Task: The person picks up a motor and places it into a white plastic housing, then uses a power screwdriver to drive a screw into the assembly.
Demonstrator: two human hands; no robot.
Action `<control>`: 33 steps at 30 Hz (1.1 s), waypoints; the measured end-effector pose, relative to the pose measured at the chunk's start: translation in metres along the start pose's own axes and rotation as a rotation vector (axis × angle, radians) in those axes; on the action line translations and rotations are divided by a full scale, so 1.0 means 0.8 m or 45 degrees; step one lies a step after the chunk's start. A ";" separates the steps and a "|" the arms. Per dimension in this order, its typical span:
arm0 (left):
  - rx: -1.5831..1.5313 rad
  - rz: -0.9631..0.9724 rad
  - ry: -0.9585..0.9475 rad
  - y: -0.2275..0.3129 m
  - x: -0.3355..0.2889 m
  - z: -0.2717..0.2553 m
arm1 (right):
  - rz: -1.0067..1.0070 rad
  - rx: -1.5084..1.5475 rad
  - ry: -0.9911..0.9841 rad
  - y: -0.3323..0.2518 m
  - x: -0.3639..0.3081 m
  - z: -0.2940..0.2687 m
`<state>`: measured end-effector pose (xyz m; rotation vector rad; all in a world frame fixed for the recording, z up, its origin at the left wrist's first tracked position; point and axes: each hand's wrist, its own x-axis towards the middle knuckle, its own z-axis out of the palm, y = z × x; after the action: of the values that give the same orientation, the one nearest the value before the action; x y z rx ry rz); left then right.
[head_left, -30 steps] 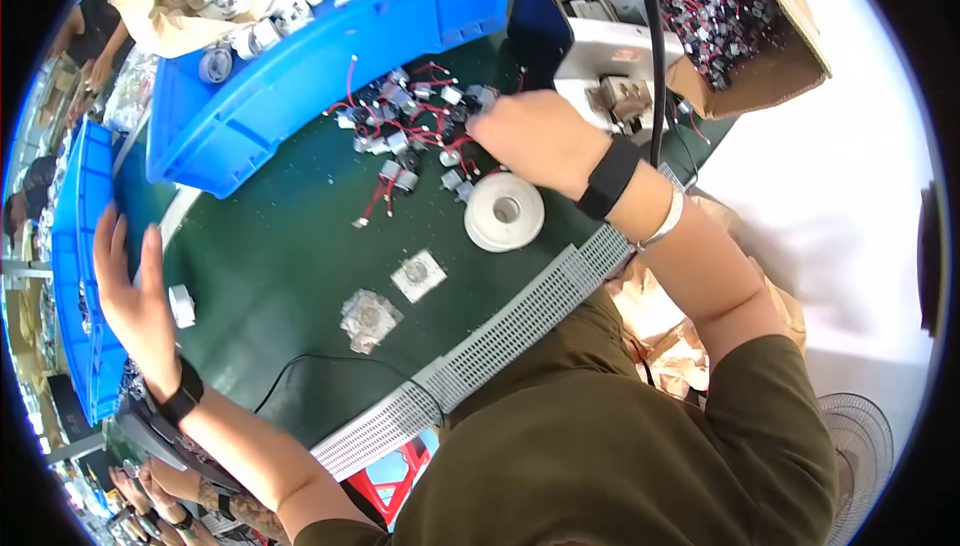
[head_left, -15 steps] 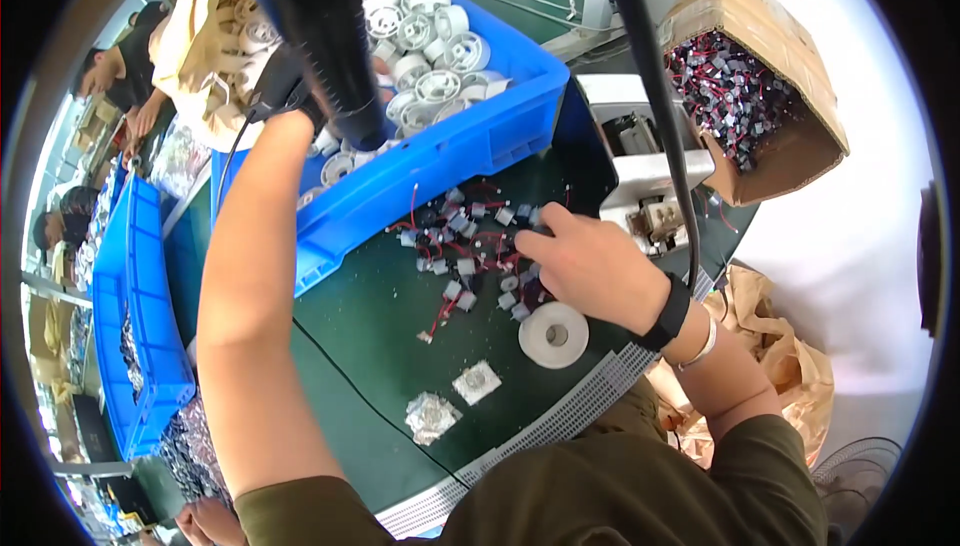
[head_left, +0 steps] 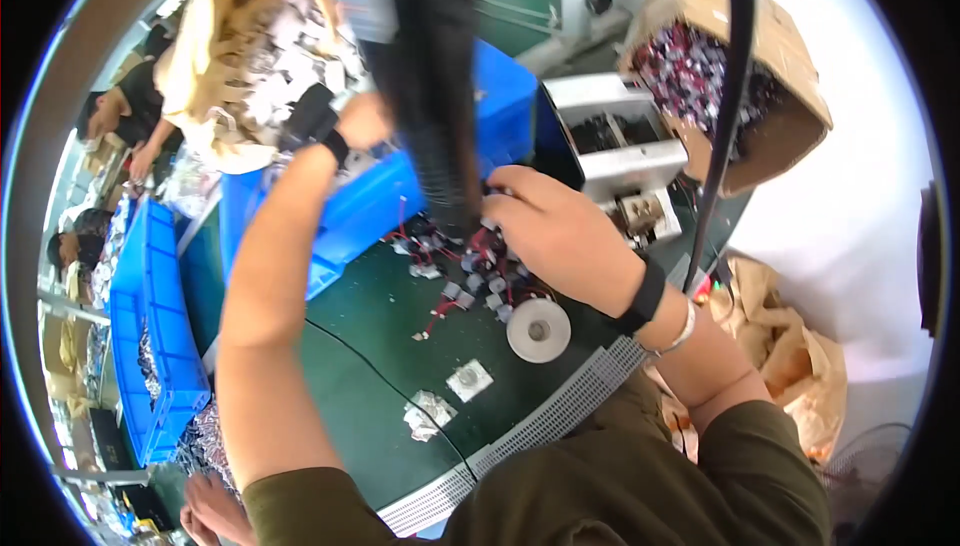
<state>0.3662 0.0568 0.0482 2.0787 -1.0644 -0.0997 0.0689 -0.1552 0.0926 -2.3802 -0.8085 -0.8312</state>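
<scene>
My left hand (head_left: pixel 362 122), a black band about its wrist, reaches over the near side of the blue crate (head_left: pixel 372 208). A thick black tube hides its fingers. My right hand (head_left: pixel 565 236) is above a pile of small grey motors with red and black wires (head_left: pixel 466 284), its fingers bent together at the pile's far edge. What lies between those fingertips is too hidden to name. Below the right hand, a pale round disc with a central hole (head_left: pixel 540 331) rests on the green table (head_left: pixel 360 376).
The black tube (head_left: pixel 425 76) hangs across the middle. A paper bag (head_left: pixel 200 96) of white parts stands behind the crate. At right are a white machine (head_left: pixel 630 161) and a tilted cardboard box (head_left: pixel 775 136) of motors. Crumpled foil (head_left: pixel 428 416) and a black cable (head_left: pixel 375 401) lie nearer.
The view has shifted, and the black tube now covers more of the crate. My left hand has come to the crate's near side; my right hand has moved slightly left and up.
</scene>
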 end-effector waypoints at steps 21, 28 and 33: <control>0.505 -0.358 0.038 0.097 -0.059 -0.033 | 0.186 -0.228 -0.351 0.012 -0.032 -0.013; 0.664 -0.049 -0.391 0.057 0.008 -0.039 | 0.180 -0.313 -0.494 0.020 -0.033 -0.025; 0.473 0.031 -0.398 0.119 0.022 -0.010 | 0.223 -0.247 -0.295 0.024 -0.026 -0.024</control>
<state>0.3183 0.0161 0.1228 2.4367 -1.3798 -0.2368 0.0610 -0.1878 0.0871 -2.7101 -0.6167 -0.5944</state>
